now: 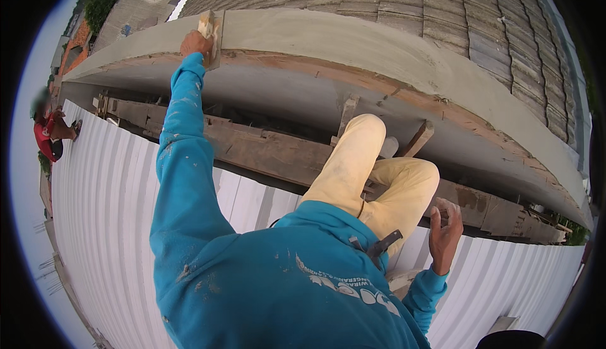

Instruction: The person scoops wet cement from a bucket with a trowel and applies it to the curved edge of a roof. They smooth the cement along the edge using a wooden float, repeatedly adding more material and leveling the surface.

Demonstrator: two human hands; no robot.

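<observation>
My left hand (196,43) reaches far out at arm's length and is closed on a small wooden float (208,26), which lies flat against the top of a grey cement ledge (353,43). The plaster there looks smooth and wet. My right hand (445,226) is down at my side, fingers curled over the edge of a rough wooden plank (265,150) that runs under the ledge. My knees in yellow trousers (372,172) rest on that plank. A dark metal tool (382,245) sticks out at my waist.
Grey roof tiles (442,2) rise beyond the ledge. White corrugated sheeting (107,210) slopes below the plank. Short timber props (418,139) brace the ledge's underside. A person in red (49,136) crouches far left. Rooftops and trees lie at top left.
</observation>
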